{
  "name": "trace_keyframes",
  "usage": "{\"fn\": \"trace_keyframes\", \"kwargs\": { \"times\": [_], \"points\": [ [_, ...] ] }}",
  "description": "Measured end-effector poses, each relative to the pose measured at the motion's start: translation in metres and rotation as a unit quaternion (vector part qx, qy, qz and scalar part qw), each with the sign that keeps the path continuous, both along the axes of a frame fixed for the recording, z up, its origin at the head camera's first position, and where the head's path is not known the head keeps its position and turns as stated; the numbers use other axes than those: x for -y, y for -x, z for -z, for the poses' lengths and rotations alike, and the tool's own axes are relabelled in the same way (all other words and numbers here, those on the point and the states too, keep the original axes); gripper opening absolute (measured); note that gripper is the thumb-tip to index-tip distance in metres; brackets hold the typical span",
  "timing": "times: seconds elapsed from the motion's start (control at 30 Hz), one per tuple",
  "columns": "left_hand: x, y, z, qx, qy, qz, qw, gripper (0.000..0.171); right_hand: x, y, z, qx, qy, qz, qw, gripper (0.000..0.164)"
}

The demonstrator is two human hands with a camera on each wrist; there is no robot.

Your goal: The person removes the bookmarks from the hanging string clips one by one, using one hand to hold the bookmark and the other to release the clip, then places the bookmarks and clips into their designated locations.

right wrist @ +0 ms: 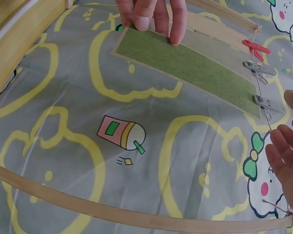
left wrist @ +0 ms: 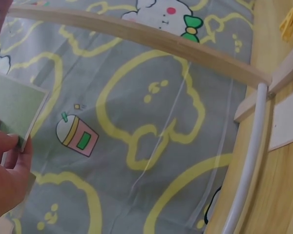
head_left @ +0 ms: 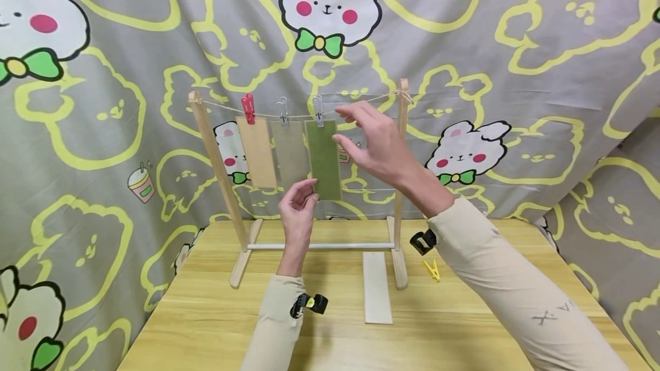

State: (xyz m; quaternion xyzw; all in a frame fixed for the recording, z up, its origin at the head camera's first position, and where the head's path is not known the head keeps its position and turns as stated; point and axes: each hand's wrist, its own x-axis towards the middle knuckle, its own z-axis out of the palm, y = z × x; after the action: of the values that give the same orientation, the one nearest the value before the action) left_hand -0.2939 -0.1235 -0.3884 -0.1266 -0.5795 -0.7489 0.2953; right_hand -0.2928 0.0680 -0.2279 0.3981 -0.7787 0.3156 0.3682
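Observation:
A green rectangular card (head_left: 325, 156) hangs from the string by a clear clothespin (head_left: 318, 112). My left hand (head_left: 298, 205) pinches the card's lower left corner between thumb and fingers, seen closely in the left wrist view. Beside the clothespin, my right hand (head_left: 378, 143) is raised with thumb and fingers spread apart and nothing between them. To the left hang a grey card (head_left: 290, 150) under another clear clothespin (head_left: 283, 113) and a tan card (head_left: 259, 156) under a red clothespin (head_left: 248, 110).
A wooden stand with a left post (head_left: 216, 165) and right post (head_left: 400, 176) carries the string; a white rod (head_left: 350, 245) joins its feet. On the table (head_left: 206, 314) lie a white card (head_left: 377, 288) and a yellow clothespin (head_left: 432, 271). A patterned curtain (head_left: 464, 62) hangs behind.

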Motion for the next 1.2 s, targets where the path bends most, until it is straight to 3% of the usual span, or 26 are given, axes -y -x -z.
{"fn": "trace_keyframes", "kwargs": {
  "times": [0.33, 0.87, 1.2],
  "points": [
    [0.005, 0.001, 0.001, -0.022, 0.005, -0.012, 0.9997, 0.034, 0.010, 0.001, -0.018, 0.003, -0.019, 0.017, 1.000, 0.039],
    [0.008, -0.001, 0.001, -0.025, 0.017, -0.014, 0.9995, 0.033, 0.019, 0.014, -0.040, 0.025, -0.075, 0.046, 0.996, 0.034],
    [0.008, -0.001, 0.000, -0.018, 0.015, -0.010, 0.9997, 0.034, 0.026, 0.017, -0.053, 0.086, -0.122, 0.078, 0.986, 0.039]
  ]
}}
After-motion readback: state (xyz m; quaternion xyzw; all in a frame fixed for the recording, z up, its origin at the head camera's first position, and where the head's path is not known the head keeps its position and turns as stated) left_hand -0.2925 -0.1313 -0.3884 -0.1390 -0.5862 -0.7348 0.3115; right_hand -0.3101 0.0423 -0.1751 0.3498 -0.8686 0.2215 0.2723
